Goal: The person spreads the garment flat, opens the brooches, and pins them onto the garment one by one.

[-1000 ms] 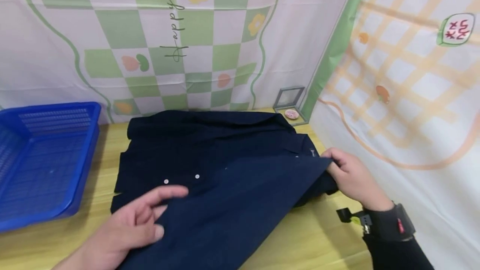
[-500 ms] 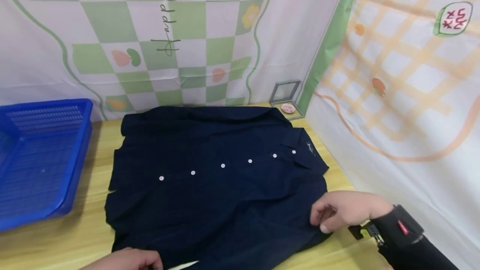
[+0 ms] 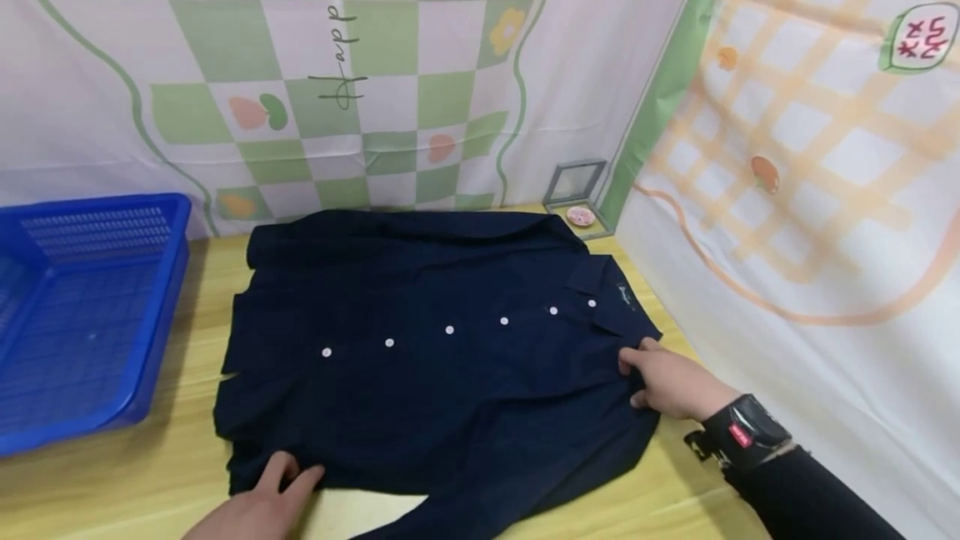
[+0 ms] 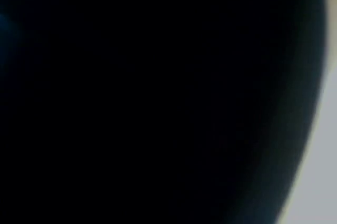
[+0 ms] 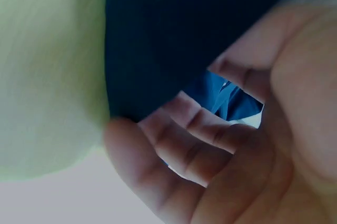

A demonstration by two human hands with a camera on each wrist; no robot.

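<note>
A navy button-up shirt (image 3: 442, 373) lies spread flat on the wooden table (image 3: 180, 448), its row of white buttons running left to right. My left hand (image 3: 281, 486) is at the near edge, with fingers laid on the shirt's hem. My right hand (image 3: 660, 377) rests on the fabric just below the collar (image 3: 611, 307), fingers loosely bent and apart. Those fingers (image 5: 195, 145) lie against the dark shirt cloth (image 5: 174, 34) in the right wrist view. The left wrist view is almost wholly dark, so it shows nothing of that hand.
A blue plastic basket (image 3: 75, 315) stands at the table's left end. A small grey frame (image 3: 576, 186) with a pink disc sits in the back corner. Patterned cloth walls close in the back and the right side.
The shirt's front panel, lifted a second ago, now lies flat with its buttons showing. My right hand moved up from the near edge toward the collar. My left hand came forward onto the hem.
</note>
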